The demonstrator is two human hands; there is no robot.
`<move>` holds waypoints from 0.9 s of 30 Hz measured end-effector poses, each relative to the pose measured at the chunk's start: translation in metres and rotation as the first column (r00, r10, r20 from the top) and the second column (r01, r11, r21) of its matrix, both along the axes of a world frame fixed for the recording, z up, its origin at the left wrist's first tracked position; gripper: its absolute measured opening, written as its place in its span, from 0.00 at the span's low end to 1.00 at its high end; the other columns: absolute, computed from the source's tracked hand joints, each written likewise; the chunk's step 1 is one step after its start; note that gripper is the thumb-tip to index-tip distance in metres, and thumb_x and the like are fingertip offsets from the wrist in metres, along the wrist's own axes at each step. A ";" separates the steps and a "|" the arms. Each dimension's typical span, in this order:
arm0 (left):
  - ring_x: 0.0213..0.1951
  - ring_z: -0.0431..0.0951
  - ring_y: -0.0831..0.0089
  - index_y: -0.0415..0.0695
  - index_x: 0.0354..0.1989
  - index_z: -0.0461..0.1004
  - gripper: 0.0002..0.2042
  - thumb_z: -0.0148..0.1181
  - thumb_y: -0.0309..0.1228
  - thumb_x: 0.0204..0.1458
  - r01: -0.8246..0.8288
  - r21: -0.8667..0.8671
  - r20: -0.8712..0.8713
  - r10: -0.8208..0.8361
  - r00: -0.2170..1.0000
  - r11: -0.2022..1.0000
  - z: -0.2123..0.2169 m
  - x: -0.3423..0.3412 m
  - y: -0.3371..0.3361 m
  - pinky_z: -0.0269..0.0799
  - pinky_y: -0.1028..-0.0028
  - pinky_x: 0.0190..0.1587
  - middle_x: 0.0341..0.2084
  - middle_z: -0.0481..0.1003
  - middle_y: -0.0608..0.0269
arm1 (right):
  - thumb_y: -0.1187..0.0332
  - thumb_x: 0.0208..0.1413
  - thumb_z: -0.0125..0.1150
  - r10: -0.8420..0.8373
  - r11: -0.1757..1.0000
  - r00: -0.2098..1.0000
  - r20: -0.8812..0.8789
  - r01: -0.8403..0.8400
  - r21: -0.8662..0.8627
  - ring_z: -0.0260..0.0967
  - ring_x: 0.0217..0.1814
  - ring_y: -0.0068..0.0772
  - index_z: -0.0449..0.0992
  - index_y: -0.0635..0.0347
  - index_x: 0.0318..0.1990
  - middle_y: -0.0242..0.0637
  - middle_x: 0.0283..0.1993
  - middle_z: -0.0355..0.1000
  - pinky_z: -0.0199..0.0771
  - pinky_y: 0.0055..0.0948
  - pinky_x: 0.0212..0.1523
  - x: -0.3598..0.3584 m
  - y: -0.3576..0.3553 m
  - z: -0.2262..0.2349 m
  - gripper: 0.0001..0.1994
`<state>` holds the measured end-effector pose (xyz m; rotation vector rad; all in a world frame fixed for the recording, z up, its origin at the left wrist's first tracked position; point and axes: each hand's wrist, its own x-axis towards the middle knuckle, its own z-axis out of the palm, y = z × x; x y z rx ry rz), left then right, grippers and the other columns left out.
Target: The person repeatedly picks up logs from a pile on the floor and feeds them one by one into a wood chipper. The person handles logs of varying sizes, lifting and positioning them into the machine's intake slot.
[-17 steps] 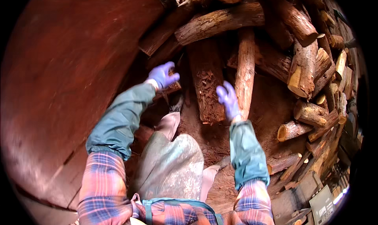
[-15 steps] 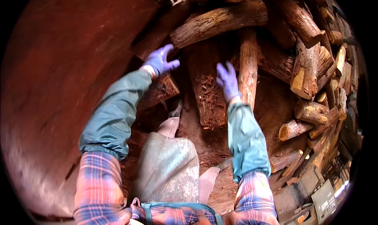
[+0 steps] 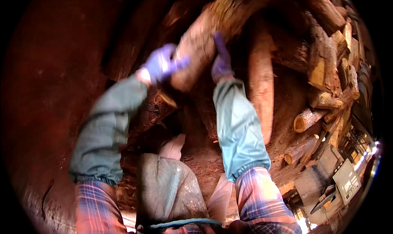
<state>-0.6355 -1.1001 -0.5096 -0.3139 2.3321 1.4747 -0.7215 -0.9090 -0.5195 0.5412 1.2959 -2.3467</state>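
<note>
A thick, rough-barked log point(image 3: 200, 41) slants from the upper right down toward me, its near end smeared by motion. My left hand point(image 3: 160, 65), in a purple glove, grips the left side of that end, thumb reaching across the bark. Against the log's right side presses my right hand point(image 3: 222, 60), gloved alike, its upper finger stretched along the wood. Between them the two hands hold the log. The underside of the log and some of my fingertips are hidden or blurred.
A long upright-lying log point(image 3: 260, 86) is right of my right hand. Another cut log point(image 3: 157, 107) lies below my left wrist. Several logs point(image 3: 323, 66) are heaped along the right. A reddish-brown curved wall point(image 3: 53, 90) rises on the left; a grey panel box point(image 3: 347, 180) stands lower right.
Both hands, empty and apart before, have come onto the log. Its near end has swung down toward me, and the log now slants more steeply. My view has shifted slightly.
</note>
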 end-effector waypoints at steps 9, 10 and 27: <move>0.55 0.74 0.67 0.44 0.65 0.62 0.34 0.62 0.52 0.56 -0.708 0.697 0.717 0.100 0.690 -0.110 0.125 0.055 0.191 0.72 0.62 0.58 0.58 0.71 0.59 | 0.44 0.52 0.68 0.474 0.854 0.875 0.100 -0.485 0.188 0.71 0.52 0.28 0.70 0.68 0.55 0.39 0.50 0.74 0.70 0.30 0.56 0.036 0.151 0.140 0.36; 0.55 0.74 0.67 0.43 0.64 0.62 0.35 0.63 0.51 0.55 -0.655 0.756 0.649 0.160 0.743 -0.025 0.139 0.062 0.206 0.71 0.62 0.58 0.57 0.71 0.59 | 0.44 0.52 0.68 0.478 0.853 0.867 0.141 -0.497 0.162 0.72 0.52 0.28 0.70 0.69 0.55 0.40 0.49 0.75 0.71 0.30 0.55 0.039 0.161 0.154 0.36; 0.48 0.77 0.68 0.36 0.59 0.67 0.29 0.67 0.43 0.55 -0.621 0.415 0.828 0.007 0.561 0.665 0.411 0.350 0.556 0.74 0.68 0.52 0.50 0.75 0.59 | 0.55 0.54 0.70 0.020 0.921 0.775 0.631 0.231 -0.314 0.67 0.61 0.36 0.52 0.60 0.70 0.42 0.63 0.65 0.70 0.38 0.60 0.450 0.539 0.404 0.42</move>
